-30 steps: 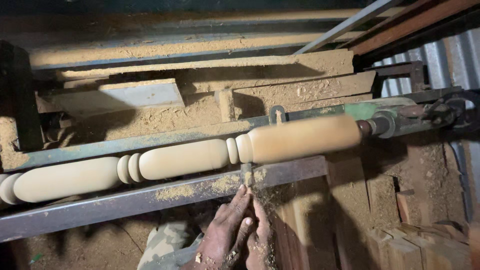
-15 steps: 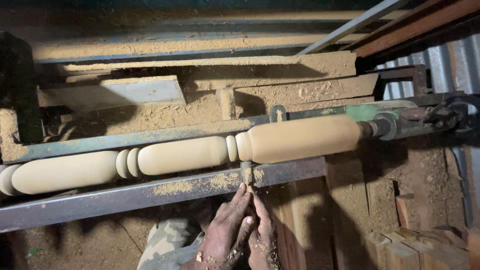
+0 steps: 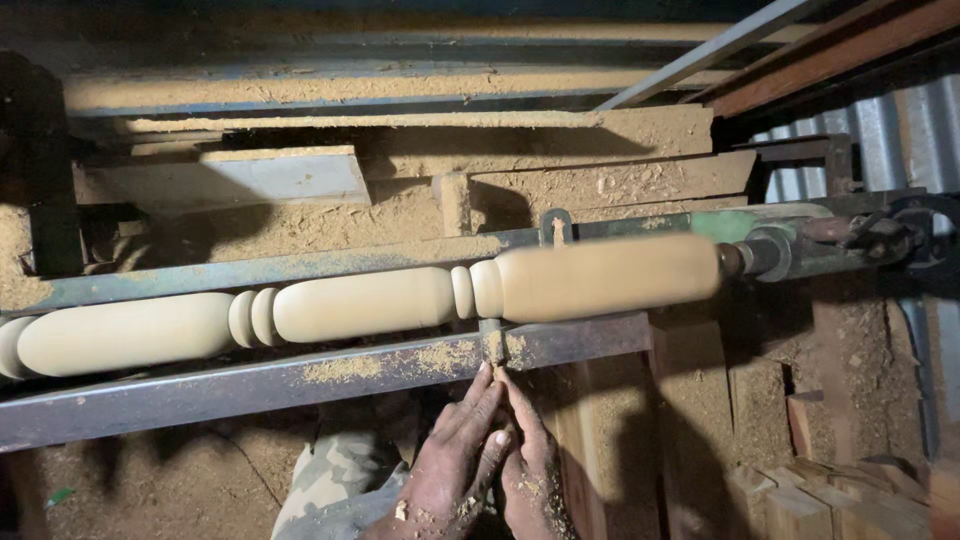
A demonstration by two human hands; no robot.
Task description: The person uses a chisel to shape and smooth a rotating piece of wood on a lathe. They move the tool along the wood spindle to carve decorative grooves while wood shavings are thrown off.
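Note:
A long pale wooden spindle [image 3: 370, 302] with turned beads and bulges lies across a lathe, its right end held at the green drive end [image 3: 765, 250]. Below it runs a dark metal tool rest bar [image 3: 250, 385] dusted with sawdust. My left hand [image 3: 450, 465] and my right hand [image 3: 528, 462] are pressed together just under the bar. Both grip a narrow turning chisel [image 3: 492, 345], whose tip rests on the bar and meets the spindle beside the beads. My camouflage sleeve [image 3: 335, 480] shows at the bottom.
Sawdust covers the lathe bed [image 3: 300, 262] and the planks behind [image 3: 560, 185]. A grey board [image 3: 230, 178] lies at the back left. Wooden blocks [image 3: 830, 495] are stacked at the lower right, beside a corrugated metal wall [image 3: 930, 130].
Both hands stay on the chisel at the same spot on the spindle. The view has shifted slightly; nothing else has moved.

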